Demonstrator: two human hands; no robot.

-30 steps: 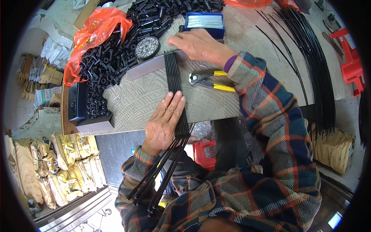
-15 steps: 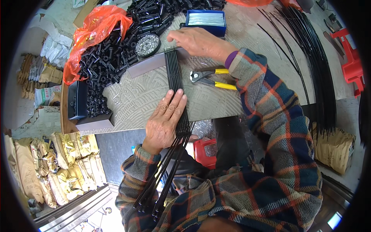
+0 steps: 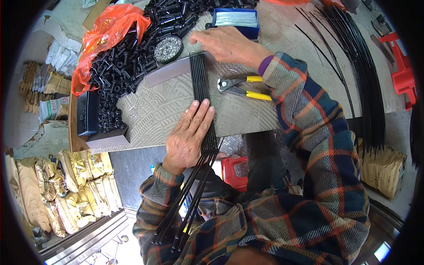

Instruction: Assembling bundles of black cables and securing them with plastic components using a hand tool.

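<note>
My left hand lies over a flat row of thin black rods, fingers straight and close together on top. A bit of skin shows past the rods' right side, seemingly its thumb underneath. The rods run from the far part of the board over its near edge and fan out toward my lap. Just beyond their far tips hovers my right hand, its fingers curled in; whatever is between the fingertips is hidden. End-cutting pliers with yellow handles lie below the right wrist. Left of the rod tips sits a round dish of small silvery pieces.
A low grey metal strip stands behind the work area. Black tubular parts heap at left beside an orange plastic bag. A blue box holds pale strips. Long black rods lie at right, near a red stool.
My right hand has risen slightly, away from me. The left hand stays on the rods, which have barely shifted.
</note>
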